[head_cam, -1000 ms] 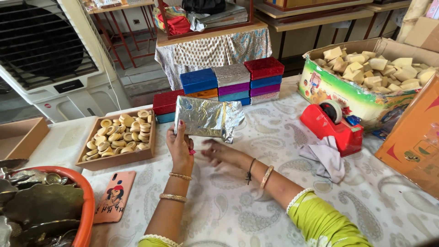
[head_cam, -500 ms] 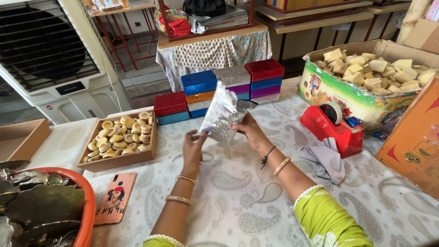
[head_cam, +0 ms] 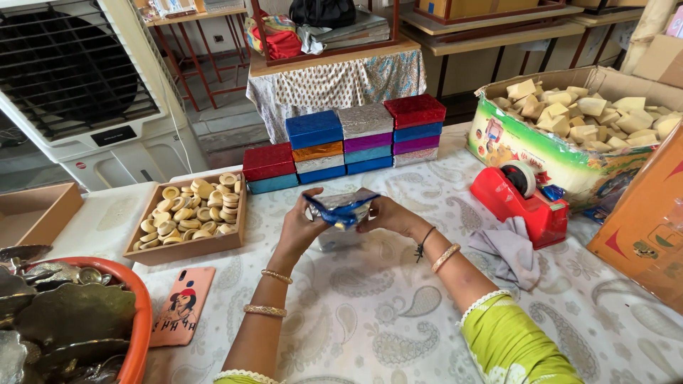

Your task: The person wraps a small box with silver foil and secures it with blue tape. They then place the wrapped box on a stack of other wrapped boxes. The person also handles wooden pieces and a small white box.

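Paisley cloth covered the surface (head_cam: 398, 313), and the stack of coloured boxes (head_cam: 356, 142) at its far edge served as the landmark. Just in front of that stack, both hands held a small packet (head_cam: 341, 211) of silver foil and blue wrap a little above the cloth. The left hand (head_cam: 302, 224) gripped its left end, fingers curled over the top; the right hand (head_cam: 388, 213) pinched the right end. The packet's long axis ran left to right, roughly parallel to the stack's front, its blue face turned up toward the camera; I could not tell which end was the opening.

The foil looked thin and crinkled, so a hard pull from either hand could tear it or let the blue wrap slip askew. Left of the stack sat a wooden tray of pale rings (head_cam: 188, 213); right of it stood a red tape dispenser (head_cam: 518, 198), near enough for a sleeve to snag.
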